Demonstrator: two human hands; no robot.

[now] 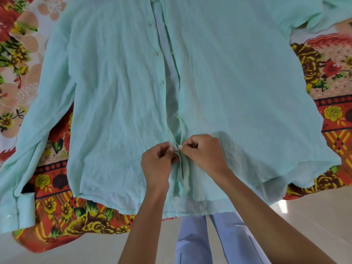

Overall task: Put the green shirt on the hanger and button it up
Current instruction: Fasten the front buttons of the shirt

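The pale green shirt lies spread flat on a flowered bedspread, front side up, sleeves out to both sides. Its front opening gapes along the middle above my hands. My left hand pinches the left placket edge near the hem. My right hand pinches the right placket edge beside it, with a small white button between the two sets of fingertips. Another button shows higher up on the open placket. The hanger is hidden from view.
The red, yellow and green flowered bedspread covers the bed, and its front edge hangs down to a pale tiled floor. My legs in light blue trousers stand against the bed edge under the shirt hem.
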